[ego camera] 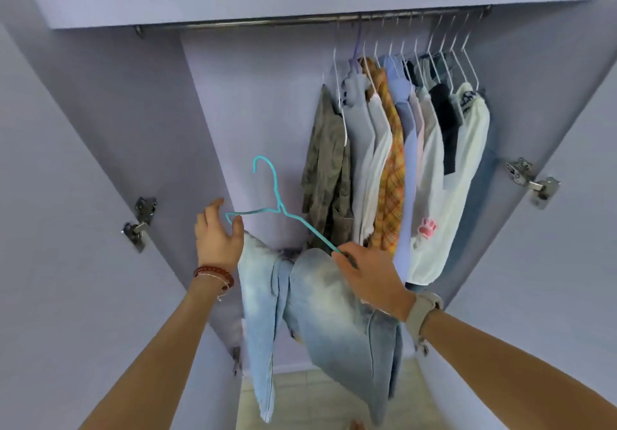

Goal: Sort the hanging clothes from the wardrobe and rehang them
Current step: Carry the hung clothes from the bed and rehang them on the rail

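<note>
Presently: teal wire hanger (267,211) carrying faded blue jeans (320,306), bar spanning both hands; right hand (370,279) pinches its end, left hand (217,232) fingers loose beside the other; steel rail (300,22) above.

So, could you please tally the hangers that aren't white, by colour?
Teal hanger: 1, carrying the jeans, pinched by the right hand
Purple hanger: 1, on the rail
Total: 2
</note>
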Action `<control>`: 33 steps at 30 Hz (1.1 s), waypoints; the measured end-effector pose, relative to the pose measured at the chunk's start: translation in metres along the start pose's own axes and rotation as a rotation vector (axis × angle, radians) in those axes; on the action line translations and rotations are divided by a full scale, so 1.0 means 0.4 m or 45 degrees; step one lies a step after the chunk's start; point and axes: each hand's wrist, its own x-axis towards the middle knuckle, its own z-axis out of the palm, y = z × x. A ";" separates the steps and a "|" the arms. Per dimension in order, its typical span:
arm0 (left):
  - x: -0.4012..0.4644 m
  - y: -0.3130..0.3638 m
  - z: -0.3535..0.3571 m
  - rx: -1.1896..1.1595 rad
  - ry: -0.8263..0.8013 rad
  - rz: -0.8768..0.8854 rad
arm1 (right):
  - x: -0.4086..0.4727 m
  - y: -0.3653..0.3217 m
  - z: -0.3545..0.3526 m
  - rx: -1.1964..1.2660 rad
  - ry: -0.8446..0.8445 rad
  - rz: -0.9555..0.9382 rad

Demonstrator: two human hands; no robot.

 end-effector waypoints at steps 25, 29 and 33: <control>0.527 0.354 -0.003 0.720 0.800 1.066 | 0.713 -0.121 -0.035 0.718 0.609 0.319; 0.538 0.352 0.001 0.703 0.836 1.088 | 0.751 -0.089 0.001 0.585 0.615 0.507; 0.538 0.355 0.000 0.685 0.822 1.091 | 0.748 -0.071 0.012 0.533 0.593 0.557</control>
